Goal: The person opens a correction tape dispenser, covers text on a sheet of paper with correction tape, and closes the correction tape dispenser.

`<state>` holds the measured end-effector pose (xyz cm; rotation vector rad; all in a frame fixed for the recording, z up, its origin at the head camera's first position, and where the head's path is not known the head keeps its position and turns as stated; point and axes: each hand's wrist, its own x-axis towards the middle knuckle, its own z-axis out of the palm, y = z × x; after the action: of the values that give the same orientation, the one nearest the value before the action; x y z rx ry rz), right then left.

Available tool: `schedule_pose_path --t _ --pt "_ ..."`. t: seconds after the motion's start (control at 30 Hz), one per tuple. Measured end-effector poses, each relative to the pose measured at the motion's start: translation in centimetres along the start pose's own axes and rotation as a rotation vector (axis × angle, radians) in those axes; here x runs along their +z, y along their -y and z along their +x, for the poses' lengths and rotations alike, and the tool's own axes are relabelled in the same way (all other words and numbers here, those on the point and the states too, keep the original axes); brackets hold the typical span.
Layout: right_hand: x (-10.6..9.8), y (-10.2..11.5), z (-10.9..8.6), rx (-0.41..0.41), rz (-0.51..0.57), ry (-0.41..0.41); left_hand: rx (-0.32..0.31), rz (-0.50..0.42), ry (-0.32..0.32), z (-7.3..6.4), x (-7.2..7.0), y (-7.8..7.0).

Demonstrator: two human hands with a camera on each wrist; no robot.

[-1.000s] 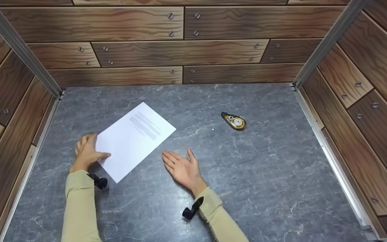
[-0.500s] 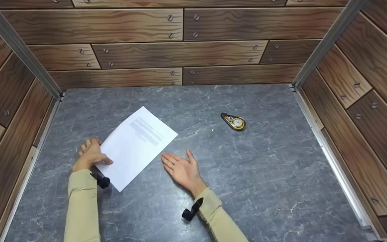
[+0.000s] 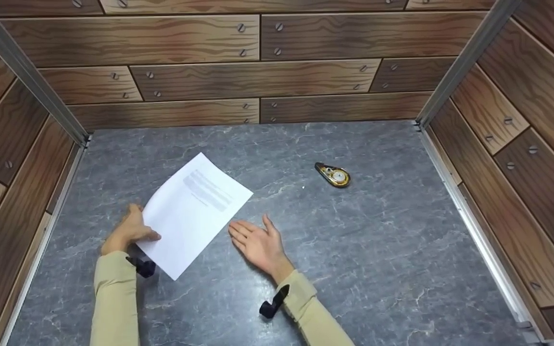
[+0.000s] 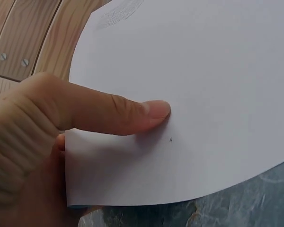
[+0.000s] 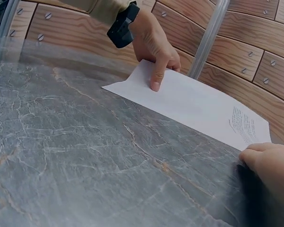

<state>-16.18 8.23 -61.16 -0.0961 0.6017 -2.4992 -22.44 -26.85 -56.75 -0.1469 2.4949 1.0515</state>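
Note:
A white sheet of paper [image 3: 185, 226] with a block of printed text near its far end lies at a slant on the left half of the table. My left hand [image 3: 130, 229] pinches its left edge, thumb on top and fingers underneath. In the left wrist view the thumb [image 4: 128, 113] presses on the page and the held side of the paper [image 4: 217, 85] curves upward. My right hand [image 3: 258, 245] rests palm up, fingers straight, just right of the paper's edge, and holds nothing. A yellow and black correction tape dispenser [image 3: 333, 175] lies farther back, right of the paper.
The grey marbled table [image 3: 392, 250] is bounded by wood-patterned walls [image 3: 200, 38] at the back and both sides. Metal posts [image 3: 455, 77] stand at the back corners. A tiny white speck [image 3: 303, 187] lies left of the dispenser.
My left hand has taken hold of the paper's edge and raised that side, so it now bows. The paper has shifted slightly toward me; the right hand is almost unmoved.

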Motion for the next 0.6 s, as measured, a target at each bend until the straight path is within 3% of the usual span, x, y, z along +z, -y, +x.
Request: schedule_pose_path --t 0.1,0.3,0.47,0.6 --pt "0.0 -0.2 0.0 0.001 -0.002 -0.004 0.022 -0.051 -0.002 -0.4 0.1 0.7" --pt "0.0 -0.3 -0.1 0.001 0.010 -0.004 0.135 -0.204 -0.108 -0.9 0.5 2.1" --pt "0.1 -0.3 0.0 -0.005 0.006 -0.010 0.112 -0.461 -0.132 -1.3 1.1 3.0" --pt "0.1 -0.4 0.1 -0.023 -0.030 -0.041 0.086 -0.608 -0.142 -1.7 1.5 3.3"
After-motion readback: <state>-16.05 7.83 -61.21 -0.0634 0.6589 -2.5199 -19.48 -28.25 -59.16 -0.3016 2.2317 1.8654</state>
